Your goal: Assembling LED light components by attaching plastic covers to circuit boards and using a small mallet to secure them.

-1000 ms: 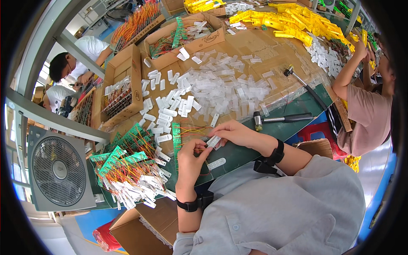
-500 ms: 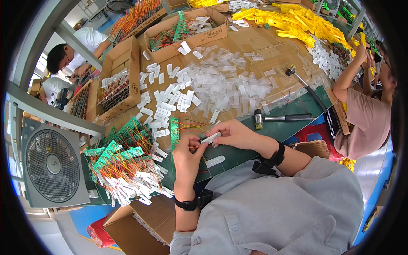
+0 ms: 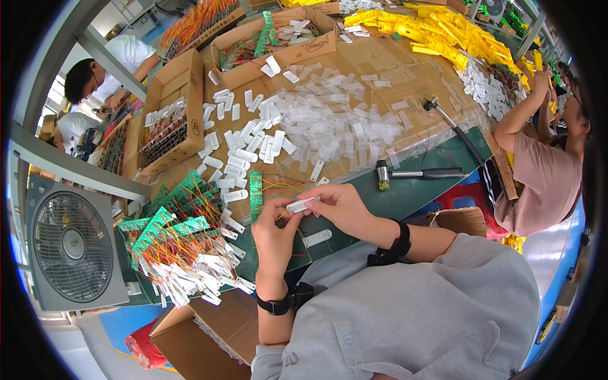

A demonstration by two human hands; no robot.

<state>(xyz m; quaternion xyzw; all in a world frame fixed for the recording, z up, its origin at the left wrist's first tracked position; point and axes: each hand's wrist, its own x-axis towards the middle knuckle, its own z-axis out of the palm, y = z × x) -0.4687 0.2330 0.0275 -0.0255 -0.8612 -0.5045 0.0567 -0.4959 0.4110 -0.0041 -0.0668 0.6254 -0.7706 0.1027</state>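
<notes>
A workbench (image 3: 380,57), covered in brown cardboard with a green strip along its near edge, carries nearly everything. A grey box fan (image 3: 75,244) stands upright by its near left corner. Toward the left of the far edge is an open carton (image 3: 244,77) of circuit boards and white pieces; a second carton (image 3: 170,158) stands along the left edge. Yellow plastic parts (image 3: 437,31) are heaped at the far right corner, and translucent strips (image 3: 345,117) spread over the middle, with white oblong covers (image 3: 244,155) to their left. Wired green circuit boards (image 3: 168,231) pile up near the left corner of the near edge. Two hammers, the farther (image 3: 453,125) and the nearer (image 3: 437,172), lie toward the right of that edge. Above the green strip, the left hand (image 3: 274,233) and right hand (image 3: 342,212) together grip a white oblong piece (image 3: 302,204) between thumbs and fingers, one at each end. A narrow green board (image 3: 256,193) lies just beyond the left hand; a flat white strip with holes (image 3: 317,238) lies toward the near edge.
</notes>
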